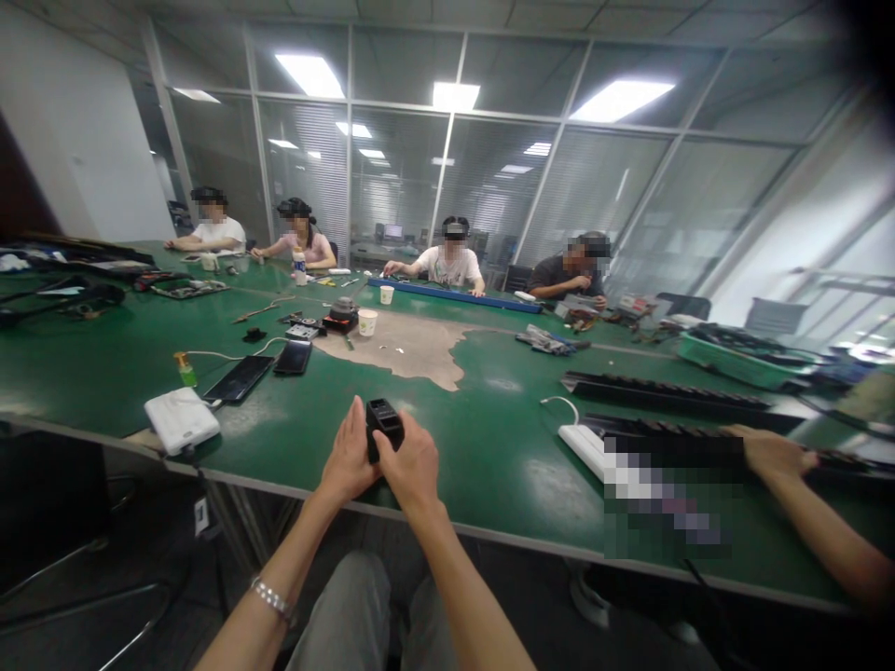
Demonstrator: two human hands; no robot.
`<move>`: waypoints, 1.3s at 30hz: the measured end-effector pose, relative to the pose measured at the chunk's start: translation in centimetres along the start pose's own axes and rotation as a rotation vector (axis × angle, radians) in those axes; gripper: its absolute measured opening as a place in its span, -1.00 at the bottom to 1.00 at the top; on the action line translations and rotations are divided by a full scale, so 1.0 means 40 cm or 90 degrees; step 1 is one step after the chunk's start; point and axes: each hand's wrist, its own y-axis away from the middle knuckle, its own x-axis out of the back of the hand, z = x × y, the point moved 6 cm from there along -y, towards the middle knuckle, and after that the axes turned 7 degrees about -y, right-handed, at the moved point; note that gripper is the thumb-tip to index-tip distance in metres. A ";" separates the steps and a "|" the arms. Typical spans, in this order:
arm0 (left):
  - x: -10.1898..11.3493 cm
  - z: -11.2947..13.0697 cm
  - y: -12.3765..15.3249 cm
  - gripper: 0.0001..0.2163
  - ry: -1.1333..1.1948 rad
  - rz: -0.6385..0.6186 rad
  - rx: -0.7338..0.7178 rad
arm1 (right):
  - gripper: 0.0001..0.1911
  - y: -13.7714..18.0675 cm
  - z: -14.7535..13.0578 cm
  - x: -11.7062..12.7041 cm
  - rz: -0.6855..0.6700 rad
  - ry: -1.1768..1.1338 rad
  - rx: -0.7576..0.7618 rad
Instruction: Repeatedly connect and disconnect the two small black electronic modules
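Observation:
A small black box-shaped object [384,414] with recesses in its upper face is held between my two hands, just over the table's near edge. My left hand [348,458] presses along its left side, fingers fairly straight and together. Curled around the right side is my right hand [412,458], with its thumb on the near face. My palms hide the lower part of the object, so its exact kind does not show.
Phones [240,378] and a white power bank [182,419] lie left on the green table [300,447]. Paper cups [367,322] stand farther back. At right are a white power strip [585,451], black slotted rails [664,393] and another person's arm [804,503]. Several people sit opposite.

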 end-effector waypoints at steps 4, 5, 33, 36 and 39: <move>-0.005 -0.004 0.000 -0.13 -0.016 -0.012 -0.002 | -0.55 0.028 0.015 -0.012 -0.033 0.015 -0.005; -0.006 -0.004 0.000 -0.13 -0.020 -0.016 -0.004 | -0.53 0.033 0.019 -0.013 -0.040 0.017 -0.003; -0.012 -0.003 -0.006 0.19 -0.003 -0.065 0.047 | -0.46 -0.048 0.152 0.077 0.130 -0.082 -0.042; -0.013 0.002 -0.007 0.20 -0.003 -0.091 0.053 | -0.44 -0.048 0.207 0.062 0.119 -0.043 -0.050; -0.012 0.009 -0.007 0.24 -0.007 -0.103 0.058 | -0.41 -0.044 0.234 0.044 0.112 -0.025 -0.037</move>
